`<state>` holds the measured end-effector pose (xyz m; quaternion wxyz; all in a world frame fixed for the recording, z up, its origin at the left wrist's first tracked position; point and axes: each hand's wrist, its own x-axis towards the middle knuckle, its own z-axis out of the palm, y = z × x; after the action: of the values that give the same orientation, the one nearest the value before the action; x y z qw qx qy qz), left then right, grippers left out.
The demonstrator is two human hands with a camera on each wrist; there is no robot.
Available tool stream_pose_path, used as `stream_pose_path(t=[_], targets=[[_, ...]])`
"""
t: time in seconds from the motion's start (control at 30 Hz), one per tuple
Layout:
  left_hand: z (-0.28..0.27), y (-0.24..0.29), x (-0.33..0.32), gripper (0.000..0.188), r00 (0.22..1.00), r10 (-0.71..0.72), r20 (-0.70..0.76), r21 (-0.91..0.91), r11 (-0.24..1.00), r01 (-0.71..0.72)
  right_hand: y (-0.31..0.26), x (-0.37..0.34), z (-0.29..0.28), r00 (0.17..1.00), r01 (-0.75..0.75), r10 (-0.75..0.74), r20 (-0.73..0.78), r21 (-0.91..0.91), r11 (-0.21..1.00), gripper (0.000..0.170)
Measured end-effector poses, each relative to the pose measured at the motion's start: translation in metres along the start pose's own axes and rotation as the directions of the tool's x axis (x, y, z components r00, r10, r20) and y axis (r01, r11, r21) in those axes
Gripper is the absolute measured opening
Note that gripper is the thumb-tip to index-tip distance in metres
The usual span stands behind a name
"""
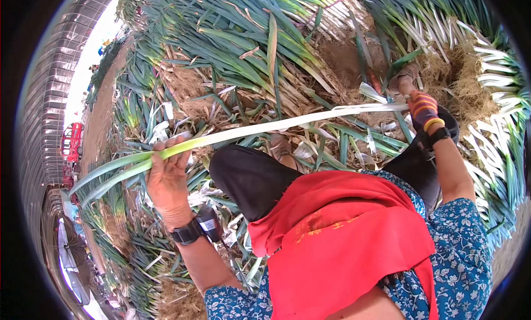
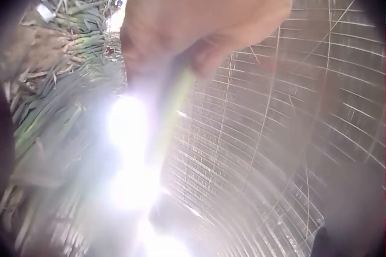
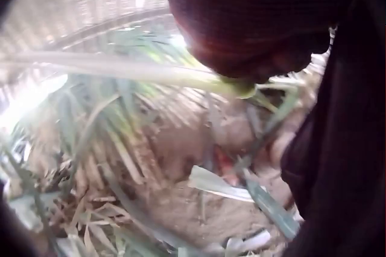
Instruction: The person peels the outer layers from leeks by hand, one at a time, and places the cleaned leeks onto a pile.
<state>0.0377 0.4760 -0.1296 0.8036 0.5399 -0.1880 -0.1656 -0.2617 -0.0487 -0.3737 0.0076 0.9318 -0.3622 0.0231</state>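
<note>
A long green onion (image 1: 265,126) stretches across in front of the person, its white shank to the right and its green leaves to the left. Where the shank turns green, the bare left hand (image 1: 168,179) grips it between thumb and fingers. That left hand (image 2: 205,16) also shows in the left wrist view, much of the stalk there lost in glare. At the white end, the right hand (image 1: 425,111), in a striped glove, holds the onion. Near that hand a pale strip runs alongside the shank. The right wrist view has the gloved right hand (image 3: 253,22) dark, its fingertips hidden.
Large heaps of green onions (image 1: 238,43) lie behind, with more white stalks and roots (image 1: 492,99) at the right. Loose peelings and leaves (image 1: 354,137) cover the ground around the person's bent knees (image 1: 249,179). A red vehicle (image 1: 72,143) stands far left.
</note>
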Motion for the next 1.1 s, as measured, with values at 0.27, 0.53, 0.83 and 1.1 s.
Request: stream_pose_path(t=[0.27, 0.53, 0.83, 1.1], targets=[[-0.008, -0.012, 0.005, 0.033, 0.993, -0.033, -0.113, -0.065, 0.998, 0.026, -0.107, 0.007, -0.081, 0.886, 0.430, -0.126, -0.446, 0.690, 0.582, 0.046], [0.037, -0.027, -0.001, 0.027, 0.988, -0.036, -0.153, -0.094, 0.995, 0.022, -0.237, -0.033, -0.155, 0.723, 0.666, -0.588, -0.363, 0.592, 0.454, 0.049], [0.095, -0.097, -0.004, 0.010, 0.979, -0.192, -0.073, -0.143, 0.973, 0.180, -0.247, -0.028, -0.125, 0.689, 0.666, -0.582, -0.432, 0.694, 0.273, 0.027], [0.013, -0.063, 0.006, 0.028, 0.939, -0.146, -0.310, -0.068, 0.989, 0.131, -0.092, 0.008, 0.009, 0.858, 0.456, -0.441, -0.264, 0.786, 0.417, 0.027]])
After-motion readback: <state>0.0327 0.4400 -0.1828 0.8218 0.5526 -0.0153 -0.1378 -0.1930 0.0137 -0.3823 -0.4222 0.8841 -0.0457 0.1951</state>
